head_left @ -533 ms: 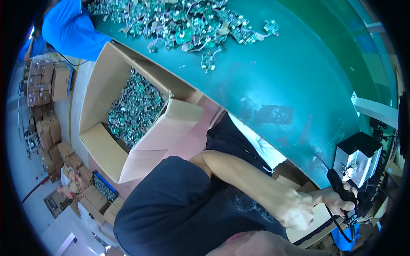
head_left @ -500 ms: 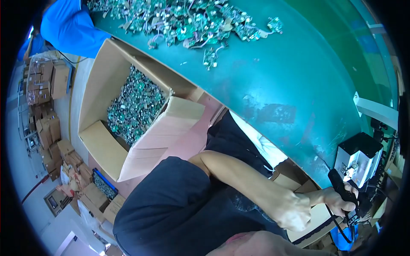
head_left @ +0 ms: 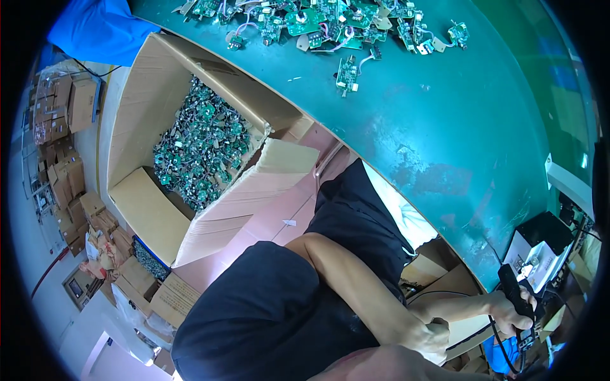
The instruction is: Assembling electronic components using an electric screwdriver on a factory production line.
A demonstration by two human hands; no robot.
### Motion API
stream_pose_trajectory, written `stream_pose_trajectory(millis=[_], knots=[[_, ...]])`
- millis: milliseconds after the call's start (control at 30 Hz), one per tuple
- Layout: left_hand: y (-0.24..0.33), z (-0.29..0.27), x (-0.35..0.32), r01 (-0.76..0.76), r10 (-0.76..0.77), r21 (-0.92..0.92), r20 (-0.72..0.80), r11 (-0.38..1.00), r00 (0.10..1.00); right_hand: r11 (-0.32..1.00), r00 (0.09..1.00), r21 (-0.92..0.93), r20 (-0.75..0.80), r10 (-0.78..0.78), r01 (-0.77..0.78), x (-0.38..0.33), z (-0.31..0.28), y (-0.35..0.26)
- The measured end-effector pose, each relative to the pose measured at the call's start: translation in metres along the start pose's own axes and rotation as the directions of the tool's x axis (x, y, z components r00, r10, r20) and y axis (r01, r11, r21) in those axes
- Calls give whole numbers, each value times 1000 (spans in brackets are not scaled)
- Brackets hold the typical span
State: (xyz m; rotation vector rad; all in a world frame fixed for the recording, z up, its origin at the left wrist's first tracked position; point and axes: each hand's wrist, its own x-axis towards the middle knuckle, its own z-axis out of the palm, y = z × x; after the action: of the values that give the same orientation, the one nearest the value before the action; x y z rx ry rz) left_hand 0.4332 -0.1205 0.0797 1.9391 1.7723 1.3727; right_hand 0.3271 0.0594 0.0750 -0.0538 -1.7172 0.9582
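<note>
My right hand [head_left: 510, 315] is closed around a black handheld device [head_left: 516, 293] beside the table's right end. A black cable [head_left: 502, 346] loops down from it. The device's far end is hard to make out. My left arm crosses in front of my body. My left hand [head_left: 424, 340], its fingers curled, lies against or just beside my right forearm [head_left: 454, 307]; whatever may be in those fingers is hidden. On the green table [head_left: 438, 146], a loose circuit board [head_left: 347, 76] with a short wire lies apart from a heap of similar boards [head_left: 305, 22], away from both hands.
A large open cardboard box [head_left: 149, 197] full of small circuit boards [head_left: 206, 143] stands against the table's near edge. A silver and black boxy apparatus [head_left: 540, 244] sits at the table's right end. Blue cloth [head_left: 101, 28] shows at upper left. Stacked cartons [head_left: 67, 165] line the far left.
My left hand has slid from near my right wrist back along the forearm. My right hand still grips the black device. The whole view has shifted slightly, and the boards look sharper.
</note>
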Motion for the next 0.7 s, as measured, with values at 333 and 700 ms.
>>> stream_pose_trajectory(millis=[333, 700], knots=[[-4, -23, 38, -167, 158, 179, 66, 970, 985, 998, 994, 7, -89, -60, 61, -3, 19, -15], [23, -73, 63, -73, 99, 446, -37, 892, 994, 983, 987, -90, -27, 155, -157, -1, 28, -35]])
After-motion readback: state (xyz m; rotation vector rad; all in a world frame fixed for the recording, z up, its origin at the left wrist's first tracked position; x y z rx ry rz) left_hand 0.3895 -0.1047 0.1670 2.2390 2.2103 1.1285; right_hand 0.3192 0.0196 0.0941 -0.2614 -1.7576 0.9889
